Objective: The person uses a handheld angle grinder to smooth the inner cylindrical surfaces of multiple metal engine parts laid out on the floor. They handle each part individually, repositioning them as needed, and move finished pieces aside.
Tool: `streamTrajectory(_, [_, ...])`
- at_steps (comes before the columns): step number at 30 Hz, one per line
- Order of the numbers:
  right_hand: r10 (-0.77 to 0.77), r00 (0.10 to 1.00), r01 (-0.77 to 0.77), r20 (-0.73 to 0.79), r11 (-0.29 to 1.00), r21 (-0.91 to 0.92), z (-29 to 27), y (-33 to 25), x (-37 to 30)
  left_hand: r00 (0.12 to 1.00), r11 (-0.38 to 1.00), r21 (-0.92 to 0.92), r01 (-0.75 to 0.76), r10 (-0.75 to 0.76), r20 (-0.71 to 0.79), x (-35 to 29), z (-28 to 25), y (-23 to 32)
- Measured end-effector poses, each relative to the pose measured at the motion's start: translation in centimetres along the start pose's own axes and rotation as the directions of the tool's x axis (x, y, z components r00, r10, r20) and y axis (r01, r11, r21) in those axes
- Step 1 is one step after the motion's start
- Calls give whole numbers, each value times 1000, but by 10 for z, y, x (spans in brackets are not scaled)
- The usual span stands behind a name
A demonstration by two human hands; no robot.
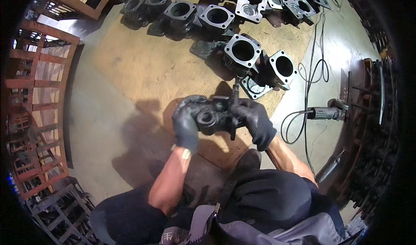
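Dark metal casting [209,118] is held in midair, in front of the torso, between two hands in dark gloves. The left hand [186,120] is curled around its left side, with the fingers bent over the upper edge. The right hand [256,121] is closed on its right side, beside a narrow upright part; whether that part is separate from the casting cannot be told. A round opening in the casting is turned toward the body.

Below the casting, a tan sheet [138,67] is spread on the floor [95,136]. Near the far side of the hands, two flanged castings [242,52] with bright machined faces and a flat plate [255,89] are placed on the sheet. Further flanged castings [180,11] are grouped along its far edge.

To the right, a power tool [326,112] and a loose cable [307,93] are laid on the floor. At the left, a reddish-brown slatted frame [37,83] is positioned. Pale characters are printed on the grey garment [201,223]; other lettering cannot be made out.
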State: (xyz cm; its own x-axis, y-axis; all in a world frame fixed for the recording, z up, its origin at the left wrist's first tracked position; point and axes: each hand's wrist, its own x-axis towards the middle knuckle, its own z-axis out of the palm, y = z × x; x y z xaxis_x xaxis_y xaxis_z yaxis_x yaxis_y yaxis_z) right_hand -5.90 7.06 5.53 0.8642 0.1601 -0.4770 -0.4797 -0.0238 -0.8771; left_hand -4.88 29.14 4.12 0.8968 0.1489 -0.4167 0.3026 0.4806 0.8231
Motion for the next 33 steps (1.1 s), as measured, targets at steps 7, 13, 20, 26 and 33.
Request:
streamTrajectory(7, [-220, 968, 250, 119, 848, -467, 70, -74, 36, 998, 926, -372, 62, -58, 22, 35, -46, -15])
streamTrajectory(13, [-264, 918, 397, 297, 575, -715, 103, -51, 73, 996, 975, 216, -60, 72, -49, 69, -83, 9])
streamTrajectory(20, [-412, 849, 528, 332, 693, -491, 88, -48, 54, 987, 698, 703, -137, 160, 34, 73, -14, 44])
streamTrajectory(26, [-693, 689, 264, -211, 511, -818, -62, -55, 26, 647, -7, 873, -488, 668, 368, 77, 31, 65])
streamTrajectory(33, [-717, 697, 66, -22, 95, -993, -134, -30, 44, 390, 87, 380, -921, 170, 905, 18, 150, -23])
